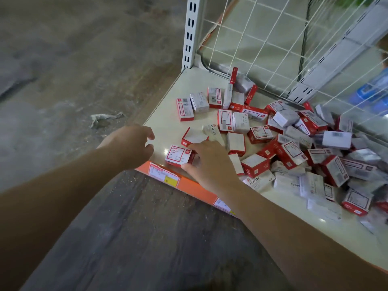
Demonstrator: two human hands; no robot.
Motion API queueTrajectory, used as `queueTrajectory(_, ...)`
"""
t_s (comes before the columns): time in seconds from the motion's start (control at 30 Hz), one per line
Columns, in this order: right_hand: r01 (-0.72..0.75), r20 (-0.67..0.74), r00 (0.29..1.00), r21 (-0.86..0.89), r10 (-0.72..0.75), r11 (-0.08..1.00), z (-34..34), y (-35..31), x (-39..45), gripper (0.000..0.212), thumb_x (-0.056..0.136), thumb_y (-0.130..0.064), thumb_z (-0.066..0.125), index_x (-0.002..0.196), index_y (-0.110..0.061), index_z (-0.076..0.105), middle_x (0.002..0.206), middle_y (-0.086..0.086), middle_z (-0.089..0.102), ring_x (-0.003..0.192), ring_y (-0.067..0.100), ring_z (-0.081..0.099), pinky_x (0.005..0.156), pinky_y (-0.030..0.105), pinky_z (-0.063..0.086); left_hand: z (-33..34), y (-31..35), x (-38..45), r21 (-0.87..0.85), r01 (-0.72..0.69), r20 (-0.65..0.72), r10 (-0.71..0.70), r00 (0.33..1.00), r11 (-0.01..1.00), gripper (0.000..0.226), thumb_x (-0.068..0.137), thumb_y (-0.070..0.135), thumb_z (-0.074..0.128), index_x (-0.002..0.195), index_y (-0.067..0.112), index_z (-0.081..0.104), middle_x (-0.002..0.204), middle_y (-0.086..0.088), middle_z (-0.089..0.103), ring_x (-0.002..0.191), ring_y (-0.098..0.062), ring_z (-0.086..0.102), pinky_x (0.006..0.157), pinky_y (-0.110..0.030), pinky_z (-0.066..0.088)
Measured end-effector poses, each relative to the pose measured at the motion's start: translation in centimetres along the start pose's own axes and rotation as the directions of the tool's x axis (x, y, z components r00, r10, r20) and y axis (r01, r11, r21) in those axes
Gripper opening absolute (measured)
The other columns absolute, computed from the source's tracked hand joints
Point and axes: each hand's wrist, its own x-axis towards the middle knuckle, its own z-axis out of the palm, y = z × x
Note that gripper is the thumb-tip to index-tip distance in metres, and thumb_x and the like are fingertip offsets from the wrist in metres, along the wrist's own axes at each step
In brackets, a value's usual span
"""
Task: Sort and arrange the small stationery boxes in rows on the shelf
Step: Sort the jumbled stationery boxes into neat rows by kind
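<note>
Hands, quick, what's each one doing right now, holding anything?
Left hand: open, fingers loosely curled, holding nothing, hovering at the shelf corner.
Right hand: open, fingers spread over a red and white box, touching it, no clear grip.

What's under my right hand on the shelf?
The right hand covers part of a red-and-white staple box near the shelf front edge; anything beneath the palm is hidden.

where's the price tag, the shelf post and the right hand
price tag (164, 174), head view, middle of the label
shelf post (191, 32), head view, slotted face
right hand (210, 164), head view, back of hand
</note>
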Motion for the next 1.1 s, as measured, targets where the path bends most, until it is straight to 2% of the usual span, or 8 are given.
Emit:
queueTrajectory(0.13,0.003,-0.061,0.998,0.025,-0.002,1.0,0.9,-0.4,1.5,0.041,0.082,-0.041,0.066,0.113,-0.013,0.065,0.108,0.004,0.067,0.102,0.022,0.057,0.087,0.025,0.037,0.2,-0.7,0.4,-0.023,0.016,0.027,-0.016,1.0,1.0,0.032,0.09,0.017,0.049,0.12,0.019,0.057,0.12,-0.002,0.058,0.11,-0.02,0.054,0.095,-0.035,0.044)
queueTrajectory(0.23,-0.004,0.007,1.0,0.008,0.004,1.0,1.8,-0.7,2.5,0.043,0.083,-0.046,0.062,0.112,-0.015,0.063,0.11,0.002,0.066,0.104,0.019,0.056,0.097,0.029,0.033,0.2,-1.2,0.7,-0.027,0.032,0.027,-0.031,0.999,0.999,0.031,0.091,0.018,0.048,0.12,0.02,0.057,0.121,-0.001,0.058,0.111,-0.02,0.053,0.095,-0.035,0.044)
queueTrajectory(0.4,0.076,0.111,0.991,-0.02,-0.073,0.997,2.4,-0.9,3.2,0.035,0.084,-0.048,0.059,0.102,-0.017,0.061,0.105,-0.001,0.065,0.101,0.017,0.055,0.095,0.033,0.041,0.5,-1.2,0.9,-0.028,0.049,0.016,-0.049,0.999,0.998,0.031,0.093,0.021,0.046,0.123,0.02,0.056,0.124,-0.002,0.058,0.11,-0.02,0.055,0.092,-0.038,0.048)
queueTrajectory(0.53,0.102,0.079,0.992,0.024,-0.104,0.994,1.4,-0.9,2.6,0.026,0.087,-0.033,0.053,0.078,-0.008,0.058,0.08,0.006,0.066,0.074,0.019,0.057,0.079,0.041,0.049,0.8,-0.4,1.0,-0.054,0.037,0.004,-0.037,0.999,0.998,0.036,0.095,0.021,0.046,0.13,0.022,0.051,0.129,-0.001,0.055,0.113,-0.019,0.053,0.091,-0.035,0.048)
queueTrajectory(0.6,0.067,0.07,0.995,0.118,-0.076,0.991,0.5,-0.3,2.3,0.023,0.086,-0.023,0.051,0.086,-0.005,0.065,0.082,0.008,0.066,0.074,0.018,0.057,0.076,0.039,0.049,1.0,0.2,1.1,-0.072,0.011,0.015,-0.01,1.0,0.997,0.038,0.095,0.022,0.046,0.133,0.027,0.048,0.135,0.0,0.051,0.119,-0.019,0.05,0.093,-0.034,0.045)
queueTrajectory(0.7,-0.035,0.105,0.994,0.189,0.015,0.981,-1.0,1.2,1.5,0.028,0.088,-0.014,0.056,0.115,-0.012,0.062,0.105,-0.001,0.063,0.094,0.01,0.054,0.082,0.022,0.04,1.4,1.0,1.0,-0.107,-0.018,0.056,0.024,0.998,0.994,0.038,0.096,0.021,0.045,0.133,0.03,0.048,0.137,0.001,0.047,0.124,-0.018,0.045,0.097,-0.03,0.038)
queueTrajectory(0.93,-0.114,0.046,0.993,0.149,0.108,0.982,-2.1,3.3,0.8,0.028,0.09,-0.016,0.054,0.117,-0.016,0.062,0.111,-0.001,0.063,0.099,0.011,0.054,0.075,0.018,0.036,2.7,1.2,0.5,-0.112,-0.029,0.064,0.036,0.997,0.993,0.032,0.091,0.018,0.05,0.121,0.029,0.056,0.123,0.001,0.05,0.111,-0.019,0.05,0.088,-0.03,0.043)
queueTrajectory(1.1,-0.14,0.016,0.99,0.112,0.139,0.984,-2.2,3.4,1.0,0.027,0.09,-0.027,0.058,0.113,-0.015,0.062,0.108,0.001,0.062,0.097,0.016,0.054,0.075,0.025,0.041,2.6,1.3,0.5,-0.095,-0.009,0.06,0.015,0.998,0.995,0.033,0.091,0.016,0.05,0.121,0.029,0.056,0.123,0.001,0.049,0.111,-0.019,0.05,0.086,-0.029,0.042)
